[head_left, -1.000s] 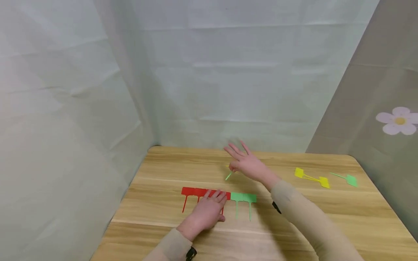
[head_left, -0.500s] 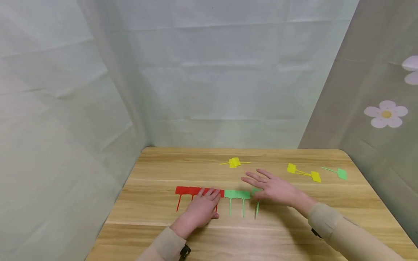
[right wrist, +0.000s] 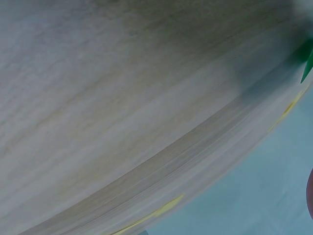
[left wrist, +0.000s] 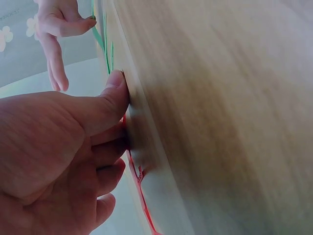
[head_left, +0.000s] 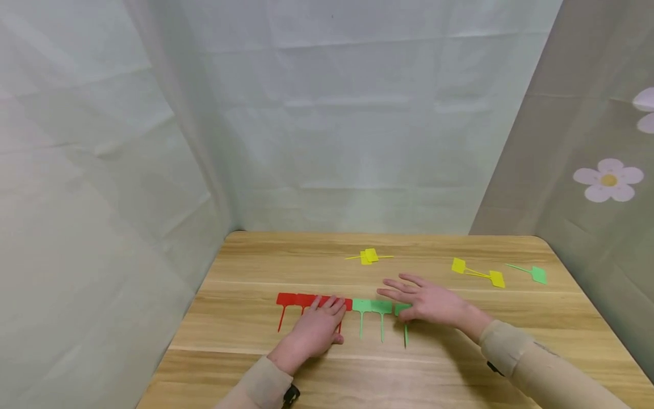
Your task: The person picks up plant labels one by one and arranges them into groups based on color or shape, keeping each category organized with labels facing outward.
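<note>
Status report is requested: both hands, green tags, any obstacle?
Left hand on red tags. Right hand holding a green tag, slight gap to the two green tags beside it. Nothing visible blocking that gap.

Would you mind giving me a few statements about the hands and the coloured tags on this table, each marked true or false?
1. The left hand rests on red tags. True.
2. The right hand is also on the red tags. False: it is at a green tag, to the right of them.
3. Two yellow tags overlap near the back edge of the table. True.
4. The lone green tag lies to the left of all the yellow tags. False: in the head view it lies to their right.
5. The head view shows four yellow tags altogether. True.
</note>
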`<state>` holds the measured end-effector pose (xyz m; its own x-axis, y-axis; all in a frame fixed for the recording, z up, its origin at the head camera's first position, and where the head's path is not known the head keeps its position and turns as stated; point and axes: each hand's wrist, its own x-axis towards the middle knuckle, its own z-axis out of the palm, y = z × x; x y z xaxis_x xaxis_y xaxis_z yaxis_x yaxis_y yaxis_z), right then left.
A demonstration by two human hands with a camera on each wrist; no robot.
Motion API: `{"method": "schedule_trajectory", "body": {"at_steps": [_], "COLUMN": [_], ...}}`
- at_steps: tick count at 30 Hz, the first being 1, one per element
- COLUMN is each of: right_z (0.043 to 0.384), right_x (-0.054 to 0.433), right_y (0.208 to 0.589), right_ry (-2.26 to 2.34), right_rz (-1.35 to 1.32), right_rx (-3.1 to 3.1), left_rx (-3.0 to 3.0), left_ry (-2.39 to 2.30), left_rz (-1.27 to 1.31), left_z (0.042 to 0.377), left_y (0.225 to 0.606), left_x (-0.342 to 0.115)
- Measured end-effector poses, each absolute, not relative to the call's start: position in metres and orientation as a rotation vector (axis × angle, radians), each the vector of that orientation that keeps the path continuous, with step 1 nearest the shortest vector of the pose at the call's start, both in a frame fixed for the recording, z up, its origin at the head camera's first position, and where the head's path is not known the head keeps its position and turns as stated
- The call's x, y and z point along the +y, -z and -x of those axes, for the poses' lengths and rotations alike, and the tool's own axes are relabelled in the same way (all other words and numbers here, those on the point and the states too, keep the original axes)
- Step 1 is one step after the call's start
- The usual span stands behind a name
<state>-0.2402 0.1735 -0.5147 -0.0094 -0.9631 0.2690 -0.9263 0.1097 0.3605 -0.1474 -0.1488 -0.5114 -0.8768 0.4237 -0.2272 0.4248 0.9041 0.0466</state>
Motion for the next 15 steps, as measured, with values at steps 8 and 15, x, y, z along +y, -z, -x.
{"method": "schedule_trajectory", "body": {"at_steps": [8,15], "right_z": [0.244,0.248], "right_x": [0.172,0.173], "right_y": [0.521,0.526], "right_ry": [0.083,0.065], "right_rz": [-1.838,-1.842], "right_rx": [-1.955,-1.936], "left_rx": [2.833,2.834], "left_ry": [-0.003,0.014], "left_rz": [-0.635,-0.637], "left_z": [0.147,0.148], "left_y": [0.511,0.512], "left_x": [-0.147,-0.147]}}
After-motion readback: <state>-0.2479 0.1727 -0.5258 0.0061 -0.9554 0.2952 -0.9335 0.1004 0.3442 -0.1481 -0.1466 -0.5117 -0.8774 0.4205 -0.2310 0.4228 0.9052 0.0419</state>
